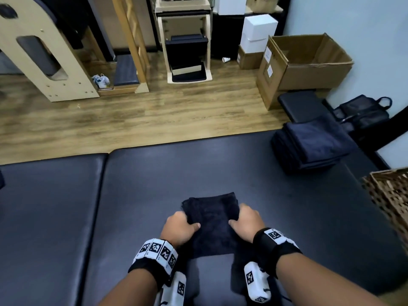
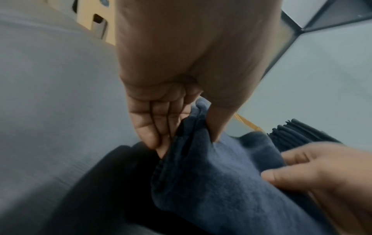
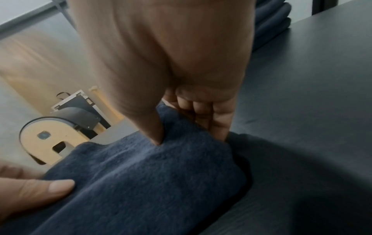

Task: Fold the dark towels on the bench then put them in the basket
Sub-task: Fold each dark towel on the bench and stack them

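A folded dark navy towel (image 1: 212, 219) is held just over the black padded bench (image 1: 136, 195) in front of me. My left hand (image 1: 183, 226) pinches its left edge, thumb on top and fingers underneath, as the left wrist view shows with the towel (image 2: 211, 174) between thumb and fingers. My right hand (image 1: 245, 221) grips the right edge the same way, thumb pressed into the towel (image 3: 151, 182). A stack of folded dark towels (image 1: 313, 144) lies at the bench's far right. The wicker basket (image 1: 388, 195) stands at the right edge.
Beyond the bench lies a wooden floor with wooden exercise equipment (image 1: 44, 51) and a step unit (image 1: 187, 54). Cardboard boxes (image 1: 304, 62) and white boxes (image 1: 258, 29) stand at the back right. A black bag (image 1: 364, 111) sits by the wall.
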`<state>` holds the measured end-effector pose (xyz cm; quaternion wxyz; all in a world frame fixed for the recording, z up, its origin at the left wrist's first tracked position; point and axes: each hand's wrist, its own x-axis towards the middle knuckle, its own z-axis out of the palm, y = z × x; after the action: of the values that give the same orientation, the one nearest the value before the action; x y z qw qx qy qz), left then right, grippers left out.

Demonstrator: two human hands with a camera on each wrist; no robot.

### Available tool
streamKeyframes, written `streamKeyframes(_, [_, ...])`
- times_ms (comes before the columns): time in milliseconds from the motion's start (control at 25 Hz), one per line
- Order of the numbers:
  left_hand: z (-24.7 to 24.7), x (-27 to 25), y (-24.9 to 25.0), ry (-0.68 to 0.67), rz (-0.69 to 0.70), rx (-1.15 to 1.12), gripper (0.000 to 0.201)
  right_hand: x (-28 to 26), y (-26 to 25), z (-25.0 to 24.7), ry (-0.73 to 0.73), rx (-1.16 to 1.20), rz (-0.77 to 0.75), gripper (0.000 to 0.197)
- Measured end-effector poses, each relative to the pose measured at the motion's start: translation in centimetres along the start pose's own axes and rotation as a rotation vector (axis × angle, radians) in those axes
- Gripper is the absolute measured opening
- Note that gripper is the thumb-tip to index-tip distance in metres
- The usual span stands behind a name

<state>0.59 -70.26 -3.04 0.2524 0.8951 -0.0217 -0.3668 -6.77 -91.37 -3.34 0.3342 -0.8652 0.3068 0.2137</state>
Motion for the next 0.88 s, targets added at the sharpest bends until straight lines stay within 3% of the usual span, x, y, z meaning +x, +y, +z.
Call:
streamKeyframes(80, [3.9,0.1,4.4,0.021,0.021,-0.051,0.046,0.5,5.0,-3.7,0.024,0.056,0.01,0.029])
streamKeyframes(200, [8.8,-1.5,12.0,0.022,0.058,0.003,0.026,0.8,11.8,-9.4,0.066,0.108,0.027,0.024])
streamKeyframes(360, [14.3,-2.8,21.4,-0.004,0.123,0.017,0.023,1.1,20.0,-17.1,0.129,0.143,0.07,0.019])
streamKeyframes(560, [18.3,-1.4,28.6,0.007,0.17,-0.01,0.04,3.1,25.0,-23.8,0.23,0.177,0.075,0.031])
streamKeyframes(680, [19.9,-0.9,30.9,0.073,0.179,-0.044,0.027,4.3,26.6,-25.8,0.306,0.158,0.021,0.038])
streamKeyframes(800, [21.2,-0.9,31.4,0.208,0.298,0.203,0.061,4.5,27.4,-25.8,0.434,-0.031,-0.15,0.037])
streamKeyframes(880, [22.0,-0.9,32.0,0.265,0.48,0.466,0.067,4.6,27.5,-25.4,0.348,-0.139,-0.274,0.041])
